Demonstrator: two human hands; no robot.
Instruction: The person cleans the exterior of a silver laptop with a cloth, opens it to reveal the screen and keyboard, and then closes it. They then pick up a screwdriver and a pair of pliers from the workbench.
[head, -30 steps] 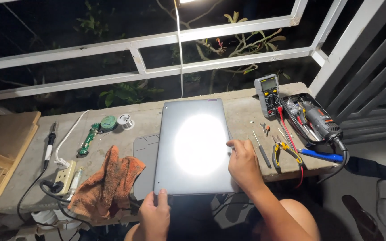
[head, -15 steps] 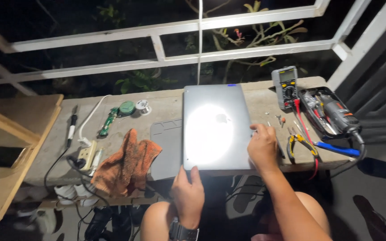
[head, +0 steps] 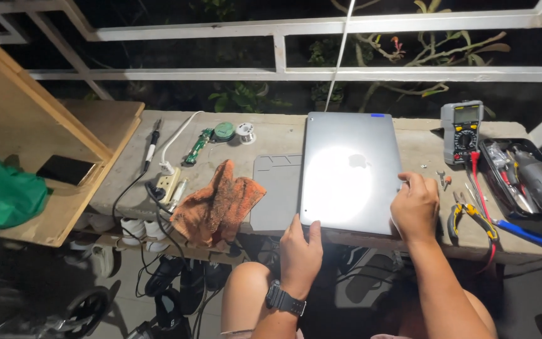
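Laptop (head: 350, 172) closed, flat on grey mat (head: 275, 191) on rough concrete counter (head: 421, 144); smooth silver metal lid, rounded corners, bright glare patch mid-lid, small blue sticker at far edge. Sits mid-counter, near edge overhanging slightly toward the person

Left hand (head: 300, 252) at laptop's near edge, fingers curled under, thumb on top of lid, gripping it; black watch on wrist. Right hand (head: 415, 207) on laptop's right near corner, fingers bent onto the edge, holding it

Left of mat: crumpled orange rag (head: 217, 204), stained, coarse weave. Beyond that a white power strip (head: 165, 182) with black cables, soldering iron (head: 152, 145), green circuit board (head: 197, 146), solder spool (head: 244, 132)

Right of laptop: grey multimeter (head: 461, 132) with yellow dial ring, pliers (head: 472, 213) with yellow-black grips, black tray (head: 522, 179) holding a rotary tool and bits. White metal railing (head: 321, 50) behind, wooden shelf (head: 64, 157) at left with dark phone and green bag
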